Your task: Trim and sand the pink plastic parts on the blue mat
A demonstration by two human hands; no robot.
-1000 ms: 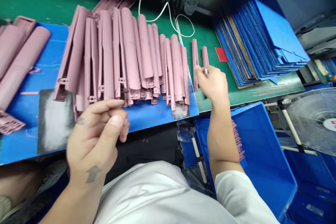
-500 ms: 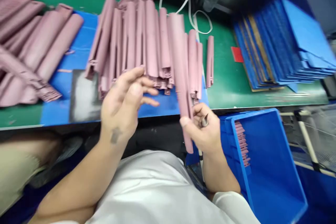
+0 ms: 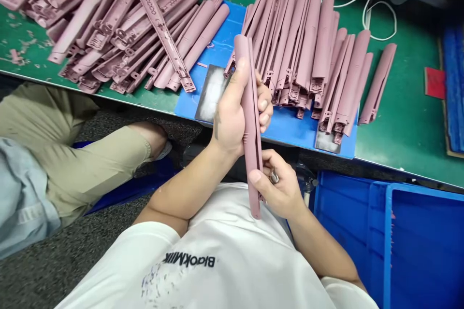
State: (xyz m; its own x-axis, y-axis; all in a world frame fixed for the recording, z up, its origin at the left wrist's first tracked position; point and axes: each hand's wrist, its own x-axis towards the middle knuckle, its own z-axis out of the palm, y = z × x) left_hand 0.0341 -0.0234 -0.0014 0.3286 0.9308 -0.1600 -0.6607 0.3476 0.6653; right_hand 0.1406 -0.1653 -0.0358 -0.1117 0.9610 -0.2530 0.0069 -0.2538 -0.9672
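Observation:
A long, slim pink plastic housing, with a lengthwise slot, stands nearly upright in front of my shirt. Wrapped around its upper half is my left hand, thumb along its face. My right hand pinches the lower end between thumb and fingers. Tucked in the right fingers is a small metal tool, mostly hidden. Just beyond, a row of similar pink housings lies on a blue sheet. A looser heap of pink shells covers the bench at left, some showing ribbed insides.
Another person's leg is at the left, below the green bench. Blue bins stand low at right. A white cable loops at the back. Blue boards and a red card are at far right.
My left hand, open and apart before, has closed around the upper part of the pink housing. My right hand still grips its lower end. The view has swung left.

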